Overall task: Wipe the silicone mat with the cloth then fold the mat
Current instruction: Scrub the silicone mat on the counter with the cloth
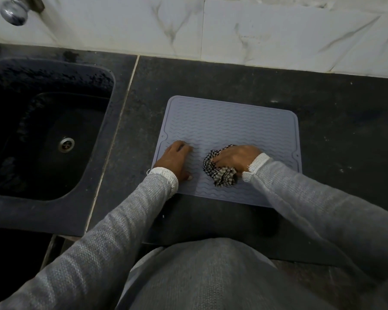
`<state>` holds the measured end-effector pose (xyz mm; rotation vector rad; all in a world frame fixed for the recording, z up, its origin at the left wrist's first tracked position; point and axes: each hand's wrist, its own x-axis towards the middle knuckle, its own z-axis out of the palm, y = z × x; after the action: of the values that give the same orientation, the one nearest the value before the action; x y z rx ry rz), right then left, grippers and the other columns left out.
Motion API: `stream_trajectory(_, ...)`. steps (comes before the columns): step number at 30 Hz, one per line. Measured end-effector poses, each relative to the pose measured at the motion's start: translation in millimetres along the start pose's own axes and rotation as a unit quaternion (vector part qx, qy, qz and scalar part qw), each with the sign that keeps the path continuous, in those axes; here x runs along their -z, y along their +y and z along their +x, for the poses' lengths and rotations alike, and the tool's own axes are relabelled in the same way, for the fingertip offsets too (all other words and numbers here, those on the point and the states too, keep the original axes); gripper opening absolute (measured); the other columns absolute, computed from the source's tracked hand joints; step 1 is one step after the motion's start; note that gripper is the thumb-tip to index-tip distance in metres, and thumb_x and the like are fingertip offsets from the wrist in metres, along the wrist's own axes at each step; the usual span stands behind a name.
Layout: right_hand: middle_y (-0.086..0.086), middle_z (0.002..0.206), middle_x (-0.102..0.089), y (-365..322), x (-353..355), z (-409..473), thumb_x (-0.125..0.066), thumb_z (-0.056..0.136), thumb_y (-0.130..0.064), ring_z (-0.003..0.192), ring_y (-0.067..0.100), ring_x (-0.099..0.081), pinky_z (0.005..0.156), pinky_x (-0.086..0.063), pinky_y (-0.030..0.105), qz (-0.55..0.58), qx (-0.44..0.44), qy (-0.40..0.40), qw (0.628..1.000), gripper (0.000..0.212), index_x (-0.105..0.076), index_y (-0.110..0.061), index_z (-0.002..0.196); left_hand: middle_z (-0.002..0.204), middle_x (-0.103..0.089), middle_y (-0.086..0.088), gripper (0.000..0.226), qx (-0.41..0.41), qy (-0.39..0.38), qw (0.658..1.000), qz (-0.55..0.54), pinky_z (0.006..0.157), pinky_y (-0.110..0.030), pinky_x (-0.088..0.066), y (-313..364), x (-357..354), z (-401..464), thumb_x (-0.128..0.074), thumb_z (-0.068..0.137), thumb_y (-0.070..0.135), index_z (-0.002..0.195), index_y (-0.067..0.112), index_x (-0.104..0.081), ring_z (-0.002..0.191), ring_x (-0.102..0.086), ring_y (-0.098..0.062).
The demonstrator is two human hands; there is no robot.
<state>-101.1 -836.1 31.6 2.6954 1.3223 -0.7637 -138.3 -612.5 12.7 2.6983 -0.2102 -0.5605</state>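
Observation:
A grey silicone mat point(229, 124) with wavy ridges lies flat on the dark stone counter point(336, 130). My left hand point(177, 158) rests palm down on the mat's near left part, fingers spread, holding nothing. My right hand point(235, 158) presses a bunched black-and-white checked cloth point(220, 173) onto the mat's near middle. The cloth sticks out from under my fingers on the left and toward me. My right sleeve covers the mat's near right corner.
A dark sink point(47, 130) with a metal drain point(66, 144) sits to the left of the mat. A chrome tap point(14, 11) hangs at the top left. A white marble-tiled wall point(255, 30) runs behind the counter.

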Motion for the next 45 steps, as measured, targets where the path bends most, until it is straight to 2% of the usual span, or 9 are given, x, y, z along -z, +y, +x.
stream_trajectory(4, -0.009, 0.145, -0.044, -3.8, 0.4, -1.5, -0.048, 0.094, -0.021, 0.135, 0.016, -0.039, 0.105, -0.040, 0.034, 0.022, -0.019, 0.025, 0.999, 0.036, -0.052, -0.024, 0.130, 0.149, -0.026, -0.002, 0.082, -0.016, 0.002, 0.999, -0.031, 0.113, -0.034, -0.032, -4.3, 3.5, -5.1, -0.080, 0.072, 0.022, 0.141, 0.019, -0.038, 0.137, -0.032, -0.023)
stream_trajectory(8, -0.007, 0.137, -0.054, -7.5, 3.3, -2.4, -0.056, 0.089, -0.025, 0.128, 0.019, -0.048, 0.101, -0.045, 0.039, 0.050, -0.042, 0.033, 0.997, 0.035, -0.057, -0.028, 0.124, 0.141, -0.042, -0.007, 0.062, 0.001, 0.106, 0.984, -0.144, 0.103, -0.013, -0.025, -30.8, 12.0, -19.1, -0.072, 0.078, 0.006, 0.135, 0.014, -0.049, 0.131, -0.041, -0.023)
stream_trajectory(16, 0.002, 0.116, -0.068, -30.1, 30.5, 25.3, -0.059, 0.086, -0.024, 0.108, 0.027, -0.061, 0.091, -0.051, 0.043, 0.113, -0.033, 0.123, 0.985, 0.024, -0.067, -0.023, 0.109, 0.137, -0.051, -0.011, 0.058, 0.049, 0.121, 0.982, -0.140, 0.109, -0.029, -0.035, -48.7, 18.5, -20.5, -0.048, 0.084, -0.010, 0.138, 0.011, -0.048, 0.128, -0.048, -0.027)
stream_trajectory(24, -0.002, 0.154, -0.029, -47.1, 19.0, 53.9, -0.042, 0.097, -0.021, 0.142, 0.021, -0.024, 0.118, -0.019, 0.034, 0.011, 0.030, 0.028, 0.999, 0.041, -0.041, -0.022, 0.138, 0.126, -0.060, -0.015, 0.056, 0.052, 0.092, 0.971, -0.215, 0.102, -0.029, -0.044, -58.4, 23.7, -14.7, -0.055, 0.082, -0.012, 0.135, 0.004, -0.048, 0.116, -0.058, -0.026)
stream_trajectory(29, 0.002, 0.135, -0.055, -31.6, 33.4, 27.4, -0.049, 0.092, -0.037, 0.125, 0.025, -0.050, 0.100, -0.045, 0.041, -0.016, -0.035, -0.034, 0.999, 0.036, -0.055, -0.023, 0.124, 0.126, -0.060, -0.015, 0.055, 0.045, 0.088, 0.972, -0.213, 0.102, -0.028, -0.042, -61.6, 23.5, -13.8, -0.054, 0.083, -0.012, 0.135, 0.003, -0.048, 0.117, -0.057, -0.025)
stream_trajectory(33, 0.002, 0.120, -0.064, -41.1, 42.1, 36.6, -0.049, 0.089, -0.044, 0.113, 0.027, -0.058, 0.092, -0.049, 0.042, 0.003, -0.035, 0.044, 0.998, 0.033, -0.061, -0.026, 0.115, 0.122, -0.062, -0.016, 0.047, 0.056, 0.094, 0.966, -0.234, 0.098, -0.022, -0.042, -61.7, 21.8, -10.2, -0.054, 0.086, -0.009, 0.132, 0.003, -0.051, 0.111, -0.059, -0.022)
stream_trajectory(36, 0.002, 0.134, -0.056, -62.5, 36.5, 63.2, -0.045, 0.094, -0.034, 0.125, 0.024, -0.049, 0.102, -0.042, 0.041, 0.031, 0.017, 0.072, 0.997, 0.034, -0.056, -0.023, 0.124, 0.117, -0.064, -0.017, 0.044, 0.059, 0.099, 0.968, -0.224, 0.101, -0.036, -0.046, -63.1, 22.5, -7.6, -0.050, 0.087, -0.008, 0.130, 0.001, -0.052, 0.109, -0.061, -0.028)
stream_trajectory(40, 0.000, 0.152, -0.032, -60.9, 20.4, 69.3, -0.037, 0.098, -0.018, 0.141, 0.019, -0.029, 0.115, -0.018, 0.028, -0.014, 0.066, 0.037, 0.997, 0.039, -0.044, -0.018, 0.137, 0.115, -0.065, -0.019, 0.047, 0.051, 0.104, 0.968, -0.224, 0.100, -0.035, -0.047, -64.4, 22.4, -9.4, -0.048, 0.084, -0.012, 0.129, -0.001, -0.053, 0.108, -0.062, -0.029)
stream_trajectory(45, -0.001, 0.134, -0.057, -40.3, 25.2, 36.5, -0.056, 0.088, -0.033, 0.125, 0.024, -0.051, 0.098, -0.047, 0.045, 0.025, 0.006, 0.018, 0.999, 0.037, -0.057, -0.027, 0.124, 0.121, -0.061, -0.020, 0.055, 0.051, 0.079, 0.970, -0.226, 0.103, -0.035, -0.044, -65.2, 24.5, -7.0, -0.046, 0.078, -0.018, 0.131, -0.003, -0.050, 0.113, -0.059, -0.030)
